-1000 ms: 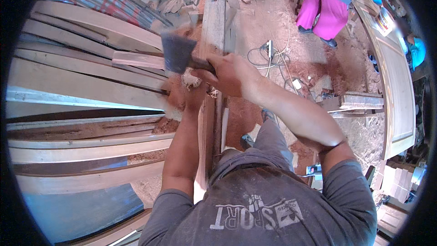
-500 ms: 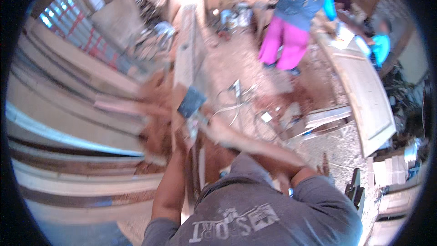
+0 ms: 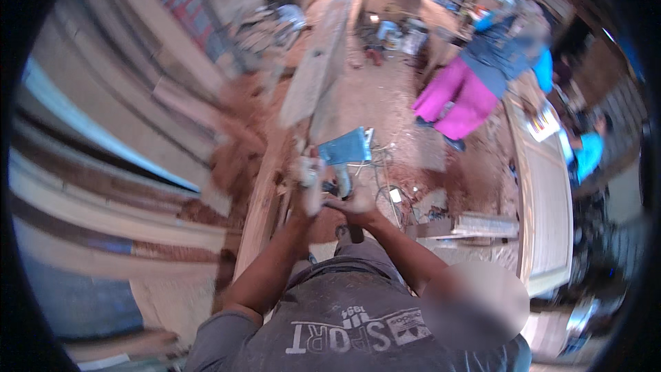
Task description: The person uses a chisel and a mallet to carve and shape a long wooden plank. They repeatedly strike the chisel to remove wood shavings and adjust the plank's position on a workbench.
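Head-worn fisheye, facing down, close above wearer's shirt (image 3: 323, 303).

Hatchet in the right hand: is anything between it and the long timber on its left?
Yes, in this view: the left hand stands between the hatchet and the timber. Blur hides whether it touches either. Nothing visible separates the right hand from the hatchet it grips.

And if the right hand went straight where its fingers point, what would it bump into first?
Probably the left hand; the right hand points leftward at it, close by, though blur makes the depth unclear.
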The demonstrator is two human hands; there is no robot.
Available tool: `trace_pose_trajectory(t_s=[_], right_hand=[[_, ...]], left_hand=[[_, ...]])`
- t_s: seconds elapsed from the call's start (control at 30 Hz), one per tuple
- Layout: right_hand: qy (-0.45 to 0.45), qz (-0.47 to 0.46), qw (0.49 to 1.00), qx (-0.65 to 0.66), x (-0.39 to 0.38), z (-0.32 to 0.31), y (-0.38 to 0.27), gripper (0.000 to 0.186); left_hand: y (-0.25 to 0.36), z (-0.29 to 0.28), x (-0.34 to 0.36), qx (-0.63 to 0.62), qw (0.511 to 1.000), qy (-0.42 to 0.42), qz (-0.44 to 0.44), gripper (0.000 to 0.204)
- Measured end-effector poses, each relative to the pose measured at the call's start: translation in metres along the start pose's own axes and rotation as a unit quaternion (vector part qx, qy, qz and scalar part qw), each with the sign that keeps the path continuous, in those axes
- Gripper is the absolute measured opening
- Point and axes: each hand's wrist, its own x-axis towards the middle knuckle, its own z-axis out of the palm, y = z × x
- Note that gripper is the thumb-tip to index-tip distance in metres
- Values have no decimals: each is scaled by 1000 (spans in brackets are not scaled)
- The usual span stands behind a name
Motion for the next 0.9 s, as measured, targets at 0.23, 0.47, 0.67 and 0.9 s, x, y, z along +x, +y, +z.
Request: trace_pose_trajectory(t_s=[0.23, 0.47, 0.67, 0.9], right_hand=[[-134, 71, 981, -120, -5, -52, 26, 62], [-216, 180, 915, -289, 3, -122, 64, 66], [-205, 193, 923, -264, 1, -124, 104, 67], [-229, 201, 928, -217, -6, -115, 128, 66]], left_hand=[[67, -84, -92, 158, 889, -298, -311, 75], [50, -243, -265, 592, 721, -1, -361, 99], [22, -227, -275, 577, 722, 64, -376, 82], [21, -180, -209, 510, 778, 30, -366, 86]])
